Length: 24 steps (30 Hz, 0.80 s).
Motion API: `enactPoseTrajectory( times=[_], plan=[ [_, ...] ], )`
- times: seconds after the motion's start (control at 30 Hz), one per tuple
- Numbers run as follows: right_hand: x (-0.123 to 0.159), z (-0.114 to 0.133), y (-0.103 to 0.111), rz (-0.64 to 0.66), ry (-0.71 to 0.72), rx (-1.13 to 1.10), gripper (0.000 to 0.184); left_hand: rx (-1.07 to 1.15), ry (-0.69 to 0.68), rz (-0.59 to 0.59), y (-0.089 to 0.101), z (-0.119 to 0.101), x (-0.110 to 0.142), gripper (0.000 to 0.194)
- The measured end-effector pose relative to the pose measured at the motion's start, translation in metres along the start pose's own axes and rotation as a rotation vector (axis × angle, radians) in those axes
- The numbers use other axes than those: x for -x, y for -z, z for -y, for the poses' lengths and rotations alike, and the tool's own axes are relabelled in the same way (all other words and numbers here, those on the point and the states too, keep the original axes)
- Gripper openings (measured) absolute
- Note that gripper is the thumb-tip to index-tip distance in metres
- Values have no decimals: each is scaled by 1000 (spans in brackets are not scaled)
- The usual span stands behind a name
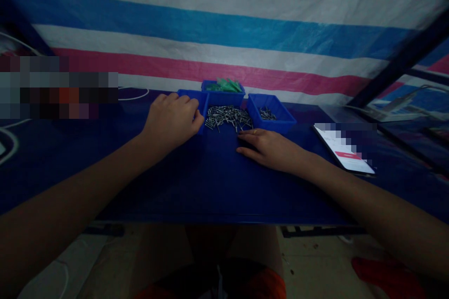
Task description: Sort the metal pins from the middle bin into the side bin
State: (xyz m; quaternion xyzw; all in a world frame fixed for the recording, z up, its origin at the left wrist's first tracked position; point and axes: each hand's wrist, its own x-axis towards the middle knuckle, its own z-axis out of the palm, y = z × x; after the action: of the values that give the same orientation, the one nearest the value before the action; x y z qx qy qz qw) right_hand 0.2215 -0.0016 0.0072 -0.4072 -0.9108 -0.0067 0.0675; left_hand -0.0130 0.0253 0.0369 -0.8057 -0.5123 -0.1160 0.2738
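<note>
The striped tarp forms the rear wall, hanging directly behind the pile of screws. The tabletop is dark blue and carries everything else.

The pile of screws lies loose on the tabletop and serves as the reference point below. It appears to be short metal screws or pins; the lighting is too dim to confirm which.

Three blue bins adjoin the pile:
- Back bin, just behind the pile, holds green pieces.
- Right bin, just right of the pile, holds a few metal parts.
- Left bin, just left of the pile, is mostly covered by a hand; its contents are hidden.

A phone with a lit screen lies well to the right of the pile.

The left hand rests curled over the left bin, fingertips at the pile's left edge. Its grip is narrow; whether it holds a part cannot be determined. The right hand lies flat just in front of the pile, grip wide, holding nothing visible, fingertips touching or nearly touching the nearest screws.

Hazards, as judged:
- A sweep of either hand could scatter loose screws toward the front edge and onto the floor.
- Poor light could cause parts to be misjudged or missed.
- The left hand's weight could tip the left bin.
</note>
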Motion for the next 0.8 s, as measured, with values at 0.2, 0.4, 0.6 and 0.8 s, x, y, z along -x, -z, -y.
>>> enactPoseTrajectory(
  times=[0.2, 0.4, 0.6, 0.8],
  plan=[
    [-1, 5, 4, -12, -9, -13, 34, 2, -119, -112, -1, -1, 1, 33],
    [1, 12, 11, -16, -23, 42, 31, 211, -579, -168, -3, -10, 5, 28],
    [2, 8, 10, -54, -52, 52, 11, 313, -740, 3, -10, -24, 13, 21],
    [1, 3, 8, -1, -39, -6, 9, 319, -668, 122, -11, -21, 13, 21]
  ],
)
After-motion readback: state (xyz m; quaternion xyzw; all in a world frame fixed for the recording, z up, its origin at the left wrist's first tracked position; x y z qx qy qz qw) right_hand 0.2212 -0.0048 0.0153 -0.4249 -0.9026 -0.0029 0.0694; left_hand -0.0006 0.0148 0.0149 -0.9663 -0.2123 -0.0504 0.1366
